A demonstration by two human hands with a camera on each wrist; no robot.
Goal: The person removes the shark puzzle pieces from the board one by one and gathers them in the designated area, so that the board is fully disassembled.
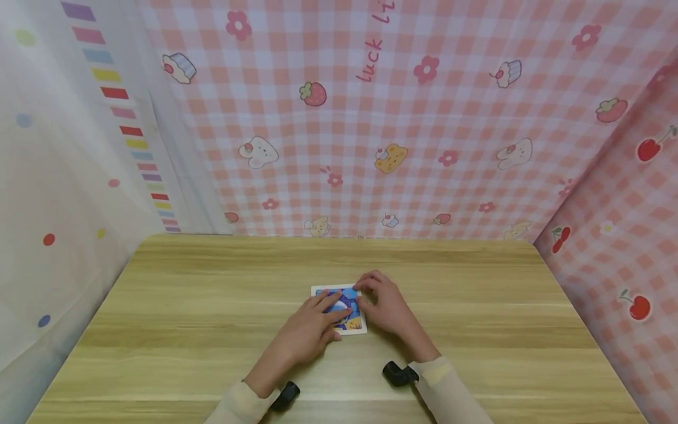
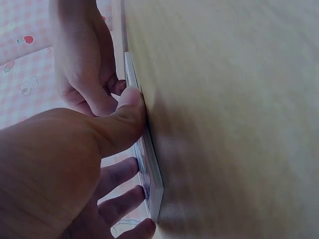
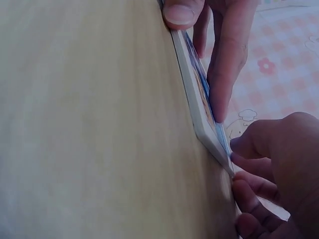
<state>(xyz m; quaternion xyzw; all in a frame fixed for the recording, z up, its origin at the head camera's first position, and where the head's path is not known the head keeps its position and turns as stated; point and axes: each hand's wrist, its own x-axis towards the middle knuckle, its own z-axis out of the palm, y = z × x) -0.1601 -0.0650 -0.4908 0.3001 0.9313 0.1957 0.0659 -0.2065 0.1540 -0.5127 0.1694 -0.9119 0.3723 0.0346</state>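
Note:
A small square picture board point(image 1: 348, 293) with a white border and a blue cartoon print lies on the wooden table. Spread across its left part, my left hand point(image 1: 307, 330) rests with fairly straight fingers on the print. Its thumb touches the near edge of the board point(image 2: 155, 181) in the left wrist view. At the far right corner, my right hand point(image 1: 388, 306) holds the board with bent fingers, thumb over the right border. The right wrist view shows these fingertips right at the corner of the board point(image 3: 195, 107). My left fingers hide much of the print.
The light wood table point(image 1: 185, 330) extends around the board on all sides. A pink checked curtain point(image 1: 339, 123) hangs behind its far edge, and a white dotted sheet point(image 1: 58, 194) is on the left. Black wrist devices point(image 1: 398, 374) sit by both sleeves, close above the table.

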